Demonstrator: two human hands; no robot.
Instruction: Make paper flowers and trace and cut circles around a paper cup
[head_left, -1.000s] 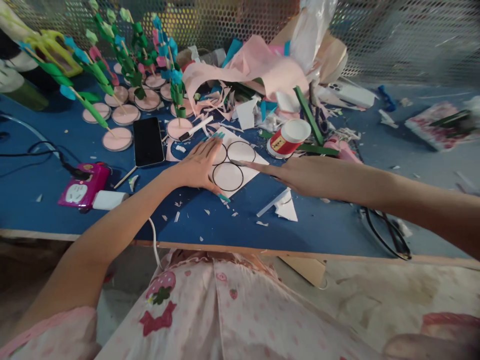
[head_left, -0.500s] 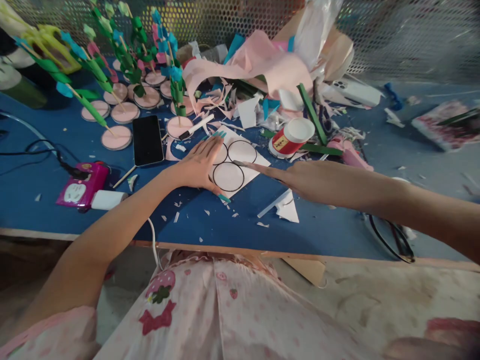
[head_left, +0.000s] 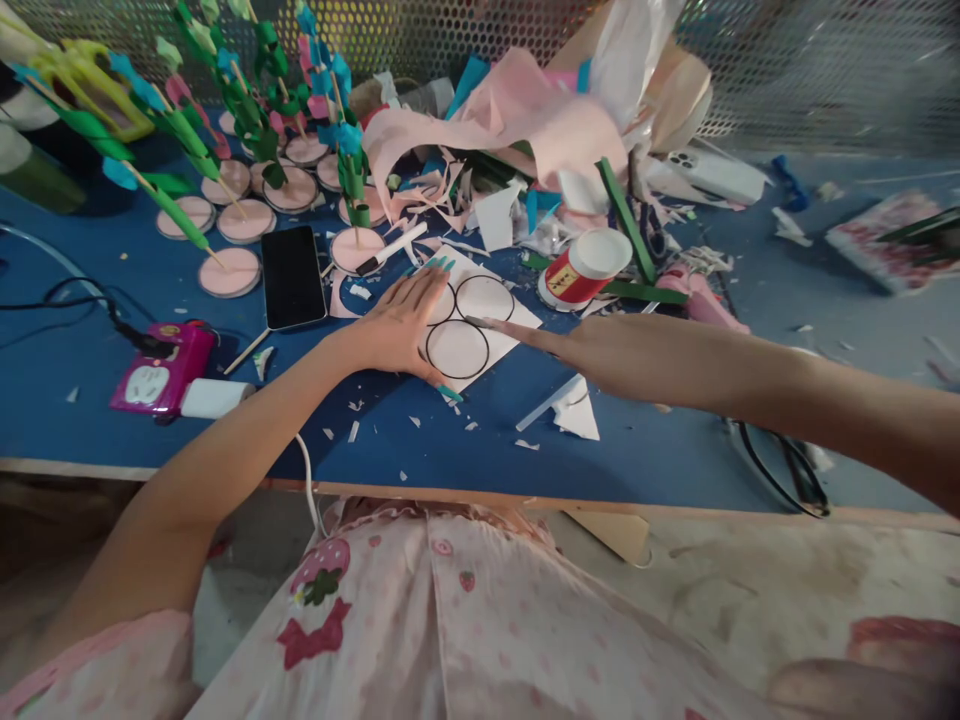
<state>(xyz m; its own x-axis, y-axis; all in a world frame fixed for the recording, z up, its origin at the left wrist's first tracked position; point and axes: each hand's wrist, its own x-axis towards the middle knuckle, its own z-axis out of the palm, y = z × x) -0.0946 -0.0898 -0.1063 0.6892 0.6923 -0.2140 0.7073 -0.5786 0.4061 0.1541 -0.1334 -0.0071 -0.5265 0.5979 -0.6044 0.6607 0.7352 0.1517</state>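
My left hand (head_left: 397, 318) lies flat with fingers spread on the left part of a white sheet of paper (head_left: 510, 335). Black-outlined circles are drawn on the sheet, one of them partly under my fingers. From the right edge another person's bare arm reaches in, and that person's hand (head_left: 600, 350) points its index finger where the circles meet. My right hand does not show. Just beyond the paper rests a white marker (head_left: 405, 240) with a black tip, against a pink disc (head_left: 352, 252). A red-and-white tub (head_left: 585, 268) stands tilted to the right of the sheet.
Pink discs bearing sticks wrapped in green and blue (head_left: 180, 215) crowd the back left. A black phone (head_left: 292, 278) and a magenta power box (head_left: 169, 365) lie at left. Pink sheet material (head_left: 510, 120) and scraps are heaped behind. White offcuts (head_left: 576, 408) lie nearer the edge.
The view has shifted very slightly. My left hand, the paper and the pointing finger hold the same places relative to one another.
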